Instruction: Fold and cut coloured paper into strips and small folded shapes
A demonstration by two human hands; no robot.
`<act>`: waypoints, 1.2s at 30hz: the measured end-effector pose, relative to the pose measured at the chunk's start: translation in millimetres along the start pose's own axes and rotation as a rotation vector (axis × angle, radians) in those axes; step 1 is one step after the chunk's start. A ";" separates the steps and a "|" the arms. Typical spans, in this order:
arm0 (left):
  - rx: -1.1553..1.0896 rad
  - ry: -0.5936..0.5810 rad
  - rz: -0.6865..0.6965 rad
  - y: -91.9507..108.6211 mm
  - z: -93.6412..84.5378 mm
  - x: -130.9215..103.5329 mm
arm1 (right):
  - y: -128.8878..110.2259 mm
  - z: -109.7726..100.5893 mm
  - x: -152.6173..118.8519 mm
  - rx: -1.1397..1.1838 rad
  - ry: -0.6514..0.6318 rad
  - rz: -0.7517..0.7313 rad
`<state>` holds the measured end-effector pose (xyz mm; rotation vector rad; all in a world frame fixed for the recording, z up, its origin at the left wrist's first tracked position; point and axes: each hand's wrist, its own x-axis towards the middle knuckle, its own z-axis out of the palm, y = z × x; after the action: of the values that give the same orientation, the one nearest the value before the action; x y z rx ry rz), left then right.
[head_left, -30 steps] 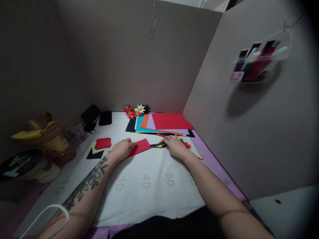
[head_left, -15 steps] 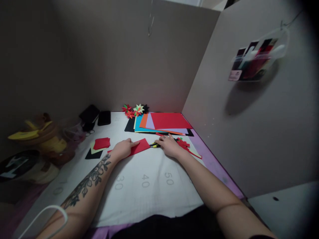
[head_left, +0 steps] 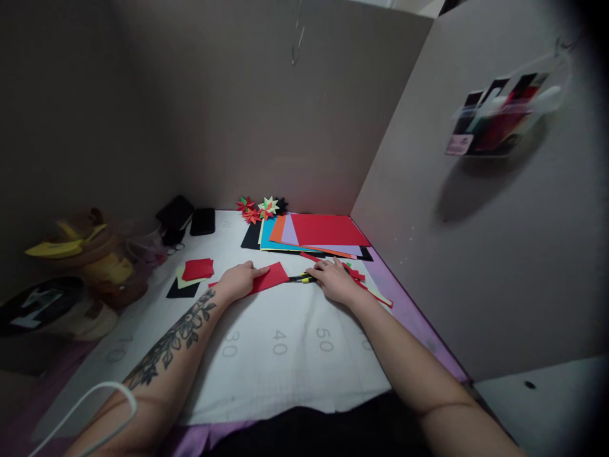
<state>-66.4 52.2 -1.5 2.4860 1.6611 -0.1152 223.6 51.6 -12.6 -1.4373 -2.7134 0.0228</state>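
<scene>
My left hand (head_left: 238, 281) presses on a strip of red paper (head_left: 272, 277) on the white mat, its index finger stretched along the top. Part of the strip is hidden under that hand. To the right, my right hand (head_left: 333, 279) has its fingers over what look like scissors (head_left: 301, 278) with black and yellow handles. Their tip points left at the strip's right end; the rest is covered by the hand. Just beyond this hand lie red paper scraps (head_left: 354, 273) and a pale strip. Small squares of red paper (head_left: 198, 269) lie left of my left hand, over yellow and black ones.
Large coloured sheets (head_left: 330, 230) are stacked at the back, with folded paper stars (head_left: 266, 207) behind. A black phone (head_left: 203, 221) and pots holding yellow items (head_left: 102, 254) stand left. Grey panels (head_left: 266, 114) enclose the table; a clear holder (head_left: 507, 120) hangs right.
The view has shifted slightly. My right hand and the scissors have moved a little to the right, while my left hand stays on the red strip.
</scene>
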 end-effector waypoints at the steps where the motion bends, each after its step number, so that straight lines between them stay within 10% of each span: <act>1: -0.005 0.002 0.001 -0.7 0.5 0.5 | -0.5 -0.3 0.1 0.001 -0.003 0.001; 36: -0.034 -0.041 -0.017 -6.3 8.4 7.1 | -33.7 -1.8 -1.5 -0.061 -0.006 -0.055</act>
<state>-69.3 59.6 -11.3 2.4288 1.6536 -0.1381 196.7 31.5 -9.3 -1.3789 -2.7808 -0.0596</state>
